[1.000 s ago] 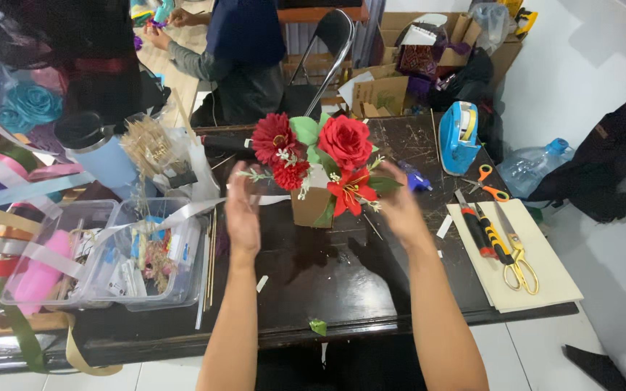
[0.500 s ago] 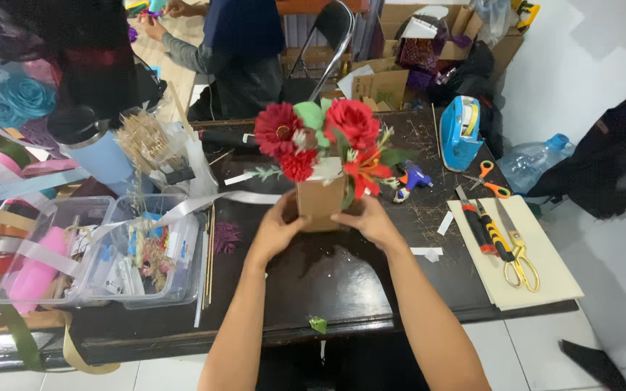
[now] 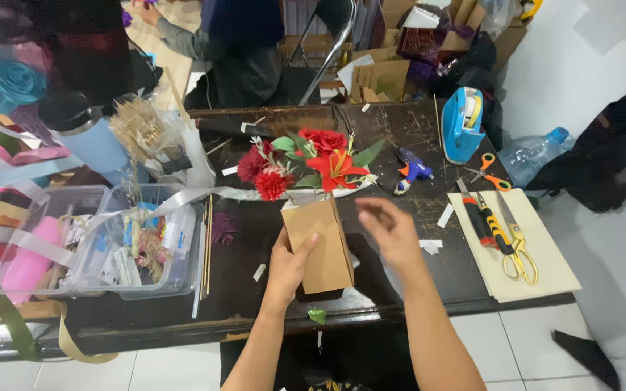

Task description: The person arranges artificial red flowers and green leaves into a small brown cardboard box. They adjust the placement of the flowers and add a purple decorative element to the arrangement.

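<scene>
A tall brown cardboard box is tipped back toward me on the dark table, with red artificial flowers and green leaves sticking out of its far end. My left hand grips the box's left side, thumb on its top face. To the right of the box my right hand hovers with fingers spread and blurred, touching nothing.
A clear plastic bin of craft bits sits at left with ribbons. A blue glue gun, blue tape dispenser, orange scissors and yellow-handled cutters on a cream mat lie at right. A seated person works beyond the table.
Both hands closed on the box, which tipped back and came nearer to me. My right hand has since let go and lifted to the right.
</scene>
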